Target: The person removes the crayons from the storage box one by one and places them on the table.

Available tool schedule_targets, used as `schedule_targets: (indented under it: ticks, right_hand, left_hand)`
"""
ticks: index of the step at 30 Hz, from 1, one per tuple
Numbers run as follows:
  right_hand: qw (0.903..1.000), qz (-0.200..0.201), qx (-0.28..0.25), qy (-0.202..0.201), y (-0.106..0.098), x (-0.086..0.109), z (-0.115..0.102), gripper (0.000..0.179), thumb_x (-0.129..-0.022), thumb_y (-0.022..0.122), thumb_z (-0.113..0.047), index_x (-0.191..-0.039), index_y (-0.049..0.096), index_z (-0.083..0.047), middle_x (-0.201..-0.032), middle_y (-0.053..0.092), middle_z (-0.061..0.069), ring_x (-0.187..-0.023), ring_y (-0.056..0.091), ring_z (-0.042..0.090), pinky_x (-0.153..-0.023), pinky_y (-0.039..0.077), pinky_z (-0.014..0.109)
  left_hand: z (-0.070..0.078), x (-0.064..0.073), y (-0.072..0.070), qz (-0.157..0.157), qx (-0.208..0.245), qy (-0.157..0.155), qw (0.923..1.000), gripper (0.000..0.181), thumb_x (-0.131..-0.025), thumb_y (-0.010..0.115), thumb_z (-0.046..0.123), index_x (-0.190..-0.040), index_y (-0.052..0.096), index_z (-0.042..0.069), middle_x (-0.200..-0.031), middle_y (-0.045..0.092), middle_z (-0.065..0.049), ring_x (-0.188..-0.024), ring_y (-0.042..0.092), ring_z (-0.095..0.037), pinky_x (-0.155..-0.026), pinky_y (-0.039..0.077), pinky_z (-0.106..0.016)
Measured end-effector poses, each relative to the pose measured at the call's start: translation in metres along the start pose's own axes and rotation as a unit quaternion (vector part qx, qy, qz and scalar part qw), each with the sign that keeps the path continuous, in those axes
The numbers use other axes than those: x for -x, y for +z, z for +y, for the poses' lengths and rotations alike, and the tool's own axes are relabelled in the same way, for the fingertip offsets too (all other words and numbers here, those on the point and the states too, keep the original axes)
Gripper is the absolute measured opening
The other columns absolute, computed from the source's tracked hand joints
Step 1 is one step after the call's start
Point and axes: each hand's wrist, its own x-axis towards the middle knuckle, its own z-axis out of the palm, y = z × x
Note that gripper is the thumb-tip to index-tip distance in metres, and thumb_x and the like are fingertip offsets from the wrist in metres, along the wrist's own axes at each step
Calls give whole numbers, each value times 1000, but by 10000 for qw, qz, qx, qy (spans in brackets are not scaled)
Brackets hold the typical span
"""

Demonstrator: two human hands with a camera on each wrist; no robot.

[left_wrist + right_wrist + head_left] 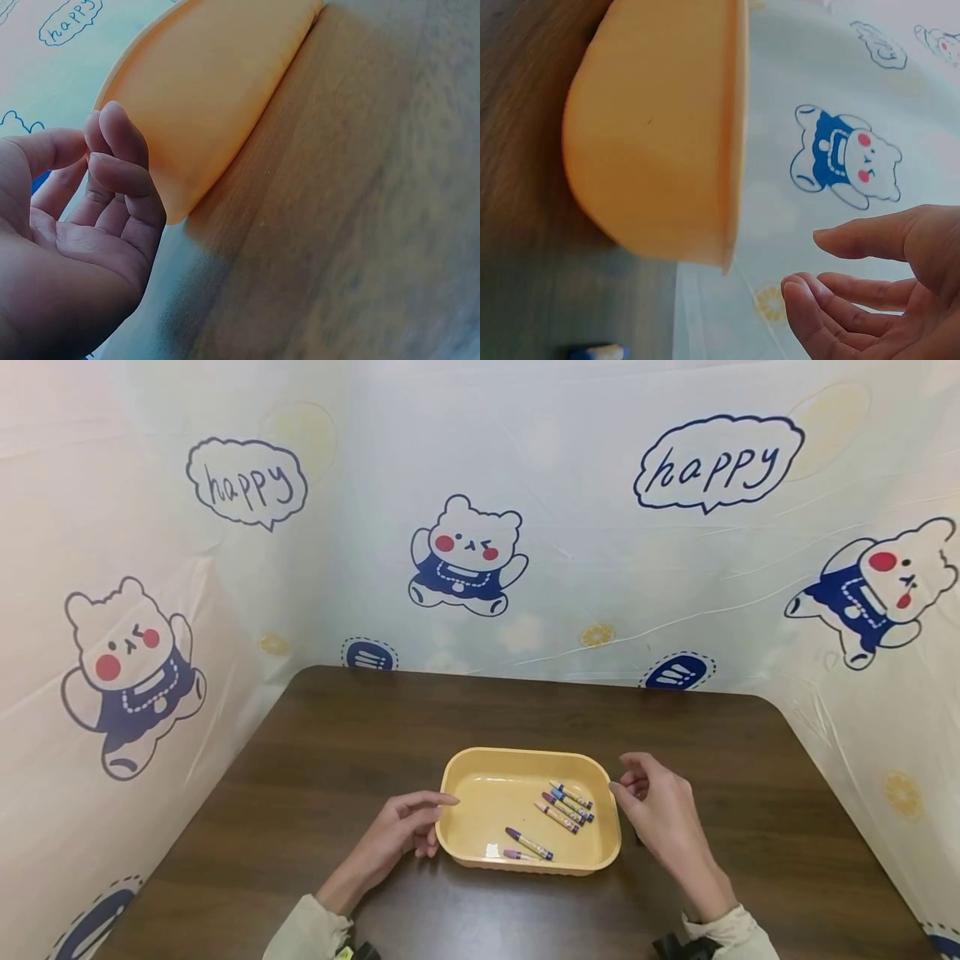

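A yellow plastic tray (480, 863) stands on the table with several crayons in it. One group of crayons (566, 807) lies at its right side. Near its front wall are a dark purple crayon (528, 843) and a pale purple crayon (519, 855). My left hand (401, 827) holds the tray's left rim, one fingertip reaching over the inside and curled fingers (124, 176) outside the wall. My right hand (667, 810) hovers beside the right rim, thumb and fingers apart; the right wrist view shows a gap between this hand and the tray (660, 135).
A small blue-ended crayon (600, 352) lies on the table outside the tray, at the lower edge of the right wrist view. The dark wooden table (360, 718) is enclosed at the back and sides by a printed cloth (570, 560).
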Motion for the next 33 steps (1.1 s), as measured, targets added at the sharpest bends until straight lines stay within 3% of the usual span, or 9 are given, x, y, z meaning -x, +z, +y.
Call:
schedule_targets:
  ticks: [12,19,25,33]
  right_hand:
    - [9974,-480,-463,-264,17,-4,-31,33,-83,77,-2,-114,66,-1,-88,65,6,-78,62,15,-71,56,34]
    - [9941,-967,-242,-430,46,-1,-31,22,-78,80,-1,-96,68,-5,-73,61,-3,-67,57,9,-61,48,25]
    - [9816,-1861,-204,-369,64,3,-23,13,-80,80,-9,-83,67,-8,-67,57,-5,-61,50,8,-55,41,23]
    - [9700,-2382,26,-480,76,8,-18,18,-76,84,-17,-77,66,-13,-67,59,-9,-64,52,8,-56,43,26]
  left_hand:
    - [-1,2,-1,-35,-73,63,9999,37,-103,54,11,-131,53,-13,-71,58,-5,-58,59,-17,-51,44,-23]
    - [-1,1,0,-5,-82,41,10000,37,-103,54,12,-131,54,-12,-70,58,-5,-58,59,-16,-51,44,-23]
    - [-1,1,0,24,-70,17,10000,37,-102,54,12,-131,54,-12,-70,57,-6,-58,59,-17,-50,44,-23]
    - [0,-1,2,-21,-12,39,10000,38,-102,55,12,-131,53,-13,-71,56,-9,-58,59,-17,-51,43,-23]
